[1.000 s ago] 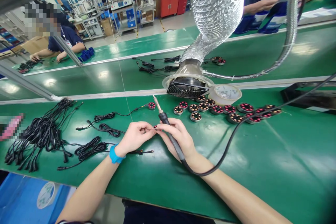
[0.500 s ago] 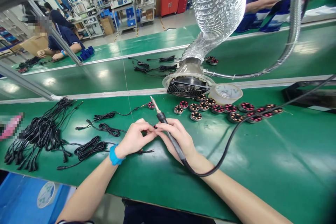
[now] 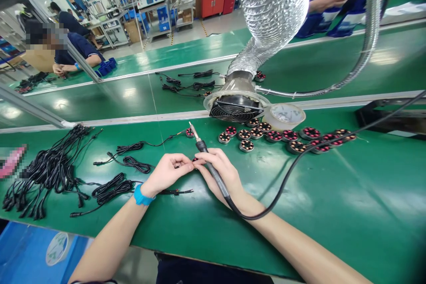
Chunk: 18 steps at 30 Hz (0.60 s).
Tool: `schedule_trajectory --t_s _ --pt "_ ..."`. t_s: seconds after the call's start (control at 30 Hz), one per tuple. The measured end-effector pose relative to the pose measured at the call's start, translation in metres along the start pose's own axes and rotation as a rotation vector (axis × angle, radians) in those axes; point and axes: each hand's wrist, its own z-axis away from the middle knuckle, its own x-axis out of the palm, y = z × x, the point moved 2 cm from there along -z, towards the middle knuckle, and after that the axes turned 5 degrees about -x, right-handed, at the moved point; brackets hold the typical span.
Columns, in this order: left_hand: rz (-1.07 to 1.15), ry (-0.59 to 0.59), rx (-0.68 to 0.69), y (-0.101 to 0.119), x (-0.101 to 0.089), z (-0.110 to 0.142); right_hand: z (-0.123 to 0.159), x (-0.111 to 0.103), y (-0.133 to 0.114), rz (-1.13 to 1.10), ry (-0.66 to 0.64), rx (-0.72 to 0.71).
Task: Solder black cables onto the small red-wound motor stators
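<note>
My left hand (image 3: pixel 168 173), with a blue wristband, pinches a small red and black coil part (image 3: pixel 195 159) together with the fingertips of my right hand (image 3: pixel 221 173). A black soldering iron (image 3: pixel 208 164) lies across my right hand, its metal tip pointing up and away toward the fan. Its black cord (image 3: pixel 299 159) runs off to the right. A black wire with stripped ends (image 3: pixel 176 192) trails on the green bench just below my left hand.
Several round coil parts (image 3: pixel 266 135) lie in a row under a fume fan (image 3: pixel 234 108) with a silver duct (image 3: pixel 273 9). A tape roll (image 3: pixel 286 115) sits beside it. Black cable bundles (image 3: pixel 49 168) lie at left. Other people work at benches behind.
Both hands stay pinched together on the small part and have shifted slightly left and away; the view has tilted a little. The soldering iron keeps its place in my right hand.
</note>
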Motion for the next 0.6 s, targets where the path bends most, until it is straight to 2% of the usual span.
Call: schedule_trajectory --t_s 0.17,0.3,0.6 --pt "0.062 0.089 -0.001 -0.005 -0.002 -0.004 0.002 0.006 0.006 -0.018 0.006 0.029" --pt "0.043 0.168 0.0 -0.006 -0.006 -0.01 -0.002 0.0 0.008 0.003 0.028 0.065" --pt "0.017 0.271 -0.037 -0.012 -0.012 -0.019 -0.001 -0.019 0.015 -0.059 0.168 0.362"
